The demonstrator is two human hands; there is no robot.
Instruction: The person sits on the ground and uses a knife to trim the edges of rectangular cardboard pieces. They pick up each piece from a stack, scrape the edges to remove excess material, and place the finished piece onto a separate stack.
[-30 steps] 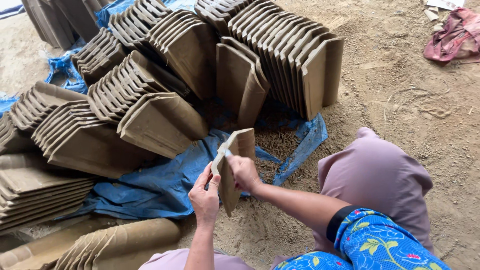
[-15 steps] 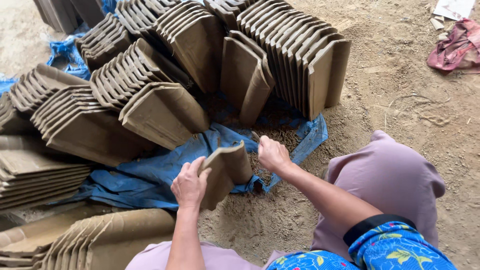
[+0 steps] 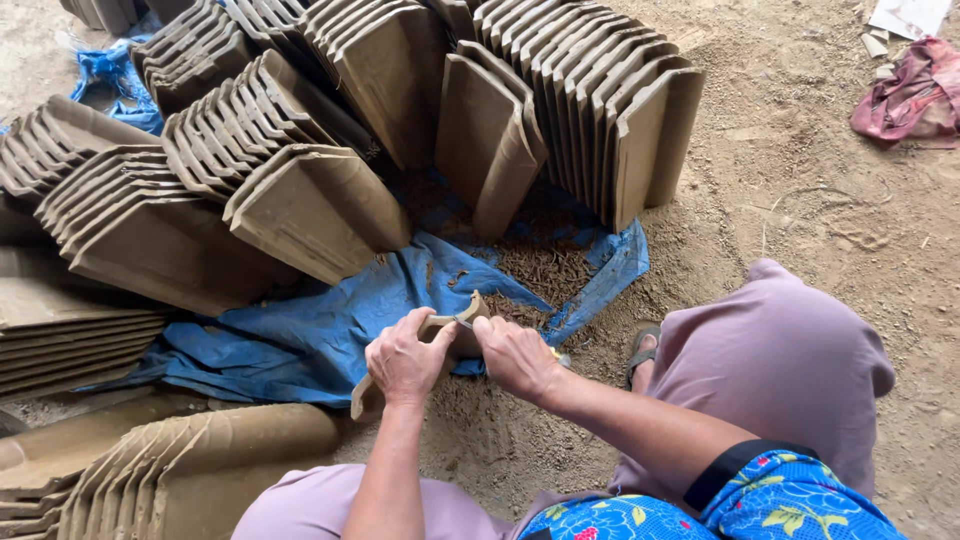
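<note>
A brown unfired clay roof tile (image 3: 447, 337) stands on edge over the dirt in front of me. My left hand (image 3: 405, 358) grips its top edge from the left. My right hand (image 3: 517, 355) presses a small trimming tool against the tile's upper edge; only the tool's tip by the fingers and a yellowish end behind the hand show. Both hands hover just above a blue tarp (image 3: 320, 320) with clay shavings (image 3: 545, 262) scattered on it.
Rows of clay tiles lean on edge behind the tarp (image 3: 590, 110), at the left (image 3: 230, 180), and at the lower left (image 3: 170, 470). My knees in mauve cloth (image 3: 780, 370) flank the hands. A red rag (image 3: 910, 95) lies on the dirt at the top right.
The tile was held upright and higher a second ago; it has been turned and lowered. My right hand has come in from the tile's right to its top edge.
</note>
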